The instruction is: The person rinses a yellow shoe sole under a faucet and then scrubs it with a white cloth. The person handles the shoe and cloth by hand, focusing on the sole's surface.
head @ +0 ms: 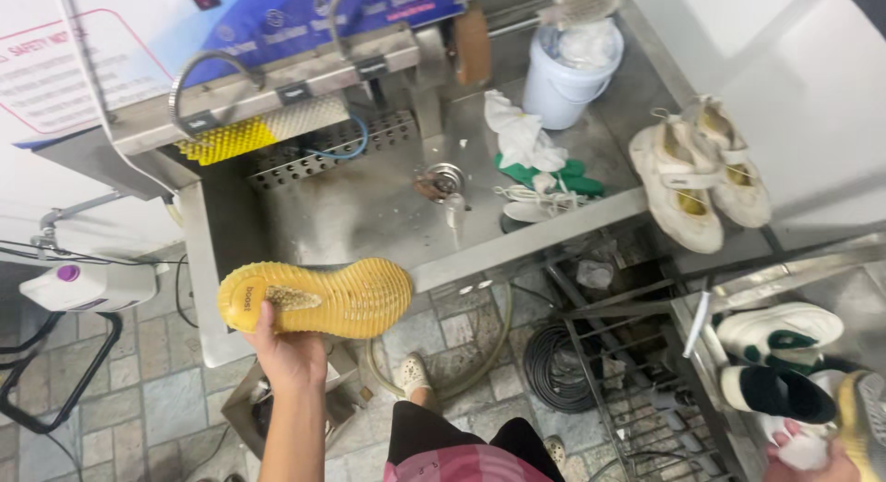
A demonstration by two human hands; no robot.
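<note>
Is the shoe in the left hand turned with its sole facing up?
Yes, the left hand holds the shoe with its yellow ridged sole toward the camera, beside the metal sink.

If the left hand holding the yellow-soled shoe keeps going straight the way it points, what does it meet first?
The left hand points up-frame toward the steel sink basin. Its front rim looks like the first contact, probably by the yellow-soled shoe before the fingers. Depth is unclear from this one view.

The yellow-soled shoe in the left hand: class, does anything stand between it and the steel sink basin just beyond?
Nothing visible does. The left hand holds the yellow-soled shoe sole-up at the front edge of the sink basin, whose floor directly behind it lies bare.
</note>
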